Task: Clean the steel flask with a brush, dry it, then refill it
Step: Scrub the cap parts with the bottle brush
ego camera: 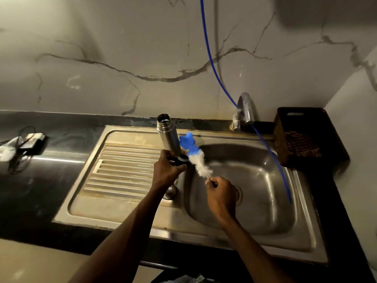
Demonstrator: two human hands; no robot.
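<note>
Steel flask (167, 134) upright, open mouth facing up and slightly away, base down at the left hand (166, 170) over the ridge between drainboard and basin of the sink (281, 231). Left fingers (163, 155) curled round the lower body of the flask, with a small dark cap (182, 159) pinched in the same grip against the thumb side (whether stopper or lid, too dim to tell). A second rounded steel piece (171, 193), perhaps the cup lid, just below that wrist on the sink edge.

Brush (194, 156) in the right hand (221, 195), fingers clamped on the thin wire handle near its bristle end. Long axis slanted up and to the left: white bristles nearest the grip, blue tip uppermost, touching or just beside the flask's wall about midway up. Tip therefore below the mouth and outside it, not in line with the bore.

Likely step in hand: getting the brush into the flask. Turning point: mouth above and left of the blue tip, flask axis near vertical, brush axis diagonal. Needed, by this reading, either a lift of the right hand to bring the tip over the rim and swing the handle upright, or a tilt of the flask toward the basin to meet it. Right hand the nearer and freer of the two. Risk: the cap slipping from the crowded left grip.

Tap (244, 108) and blue hose (271, 152) at the back of the basin, no water seen running.
</note>
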